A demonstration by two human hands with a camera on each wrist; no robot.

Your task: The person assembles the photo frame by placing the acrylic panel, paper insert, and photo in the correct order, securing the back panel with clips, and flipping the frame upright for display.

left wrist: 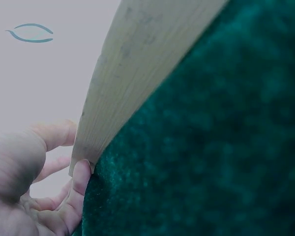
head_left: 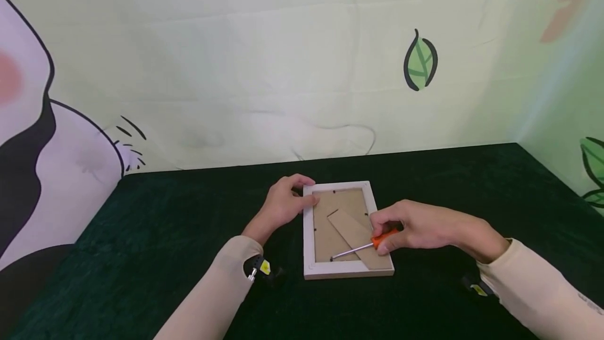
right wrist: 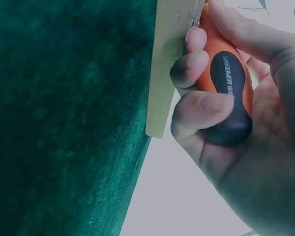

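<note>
Nearest you, both forearms in beige sleeves reach in from 6 o'clock over the dark green table cloth (head_left: 165,214). Your right hand (head_left: 415,227) lies low over the right edge of the picture frame (head_left: 306,235), knuckles up, fingers and thumb curled round the orange and black handle of a screwdriver (head_left: 382,240); the right wrist view shows three fingertips (right wrist: 194,64) wrapped over that handle. The bare metal shaft runs from the fist toward 8 o'clock, its tip resting near the lower left corner of the backing board (head_left: 325,230).

Your left hand (head_left: 285,203) holds the frame's top left corner, thumb on the white moulding, fingers curled over the far edge; the left wrist view shows a fingertip (left wrist: 81,174) against the frame's side.

The frame lies face down at the middle of the cloth, white border round a brown cardboard back, its easel stand (head_left: 351,235) folded flat and pointing toward 5 o'clock, passing under your right hand.
</note>
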